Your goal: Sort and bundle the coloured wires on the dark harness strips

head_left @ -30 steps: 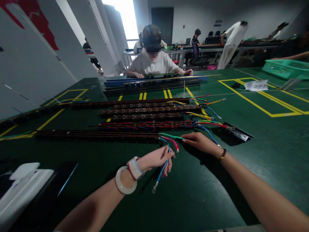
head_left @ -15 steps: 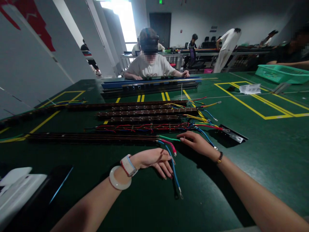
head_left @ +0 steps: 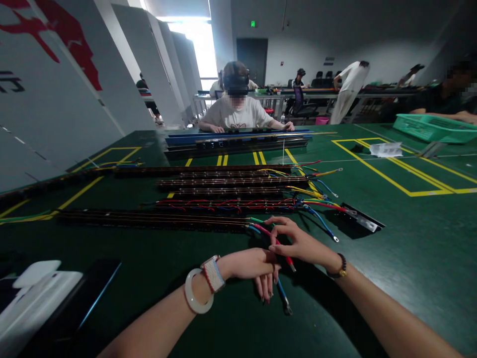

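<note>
A long dark rail lies across the green table in front of me. Blue, red and green wires come out of its right end. My left hand rests on the table with its fingers curled over the blue wire. My right hand sits just right of it and pinches the red wire between thumb and fingers. The green wire lies behind my right hand's fingers.
More dark rails with coloured wires lie in rows beyond. A black metal plate lies at the right. A person works across the table at a blue rail. A green basket stands far right. White and black items sit near left.
My right hand has pulled back toward me and closed on the red wire. My left hand has shifted slightly right, fingers now over the blue wire. The camera has tilted up a little.
</note>
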A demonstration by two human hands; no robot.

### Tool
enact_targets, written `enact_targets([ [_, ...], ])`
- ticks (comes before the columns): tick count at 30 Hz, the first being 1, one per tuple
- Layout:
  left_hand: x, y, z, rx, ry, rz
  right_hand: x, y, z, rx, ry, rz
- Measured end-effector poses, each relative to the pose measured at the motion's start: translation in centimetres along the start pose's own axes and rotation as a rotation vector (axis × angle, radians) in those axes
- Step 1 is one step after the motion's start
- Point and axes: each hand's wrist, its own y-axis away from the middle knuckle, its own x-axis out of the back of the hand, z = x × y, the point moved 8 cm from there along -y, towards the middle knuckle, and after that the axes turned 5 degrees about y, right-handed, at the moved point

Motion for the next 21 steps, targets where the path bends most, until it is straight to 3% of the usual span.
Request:
enact_targets([
  [3, -0.8, -0.1, -1.2, 0.101, -0.276, -0.149, 0.1, 0.0, 1.5, -0.039, 0.027, 0.018],
  [10, 0.0, -0.8, -1.9, 0.045, -0.281, -0.202, 0.4, 0.0, 6.1, -0.102, 0.117, 0.037],
  [13, 0.2, -0.7, -2.0, 0.021, -0.254, -0.161, 0.6, -0.8, 6.5, -0.132, 0.176, -0.068],
  [16, 0.1, 0.3, -1.9, -0.029, -0.178, -0.083, 0.4, -2.1, 5.2, -0.157, 0.23, -0.228],
  [21, 1.4, 4.9, -1.9, -0.152, -0.028, 0.203, -0.5, -5.5, 0.6, -0.158, 0.571, -0.166],
])
